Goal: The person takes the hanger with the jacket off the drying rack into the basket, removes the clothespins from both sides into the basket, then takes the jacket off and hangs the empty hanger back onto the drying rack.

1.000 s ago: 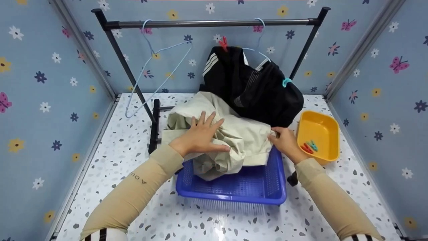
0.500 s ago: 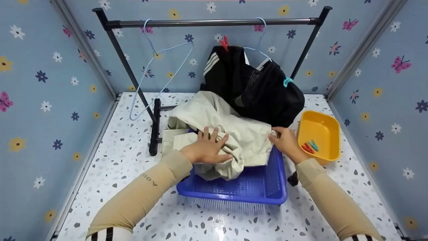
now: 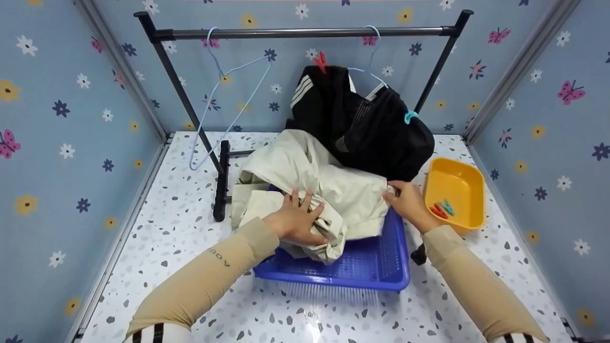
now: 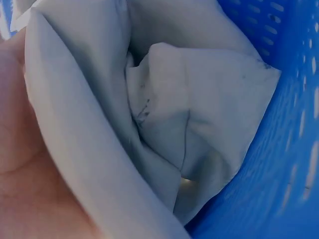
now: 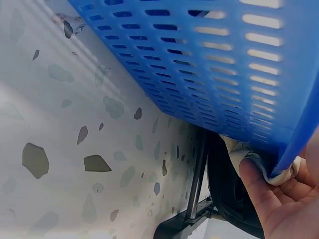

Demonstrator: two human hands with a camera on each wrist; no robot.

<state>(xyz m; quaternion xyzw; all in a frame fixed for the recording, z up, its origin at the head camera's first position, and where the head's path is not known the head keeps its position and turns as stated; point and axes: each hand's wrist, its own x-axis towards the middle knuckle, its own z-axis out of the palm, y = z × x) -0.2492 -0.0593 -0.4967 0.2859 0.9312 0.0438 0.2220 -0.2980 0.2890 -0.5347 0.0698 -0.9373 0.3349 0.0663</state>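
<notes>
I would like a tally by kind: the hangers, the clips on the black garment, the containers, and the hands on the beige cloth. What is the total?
Hangers: 2 (one bare hanger, one loaded hanger)
Clips on the black garment: 2 (red clip, teal clip)
Containers: 2 (blue basket, yellow bin)
Hands on the beige cloth: 2 (left hand, right hand)
Total: 8

Crumpled cloth lies beside the blue basket wall.

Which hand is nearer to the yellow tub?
The right hand: it pinches the beige cloth just left of the yellow tub. The left hand rests on that cloth, farther left.
</notes>
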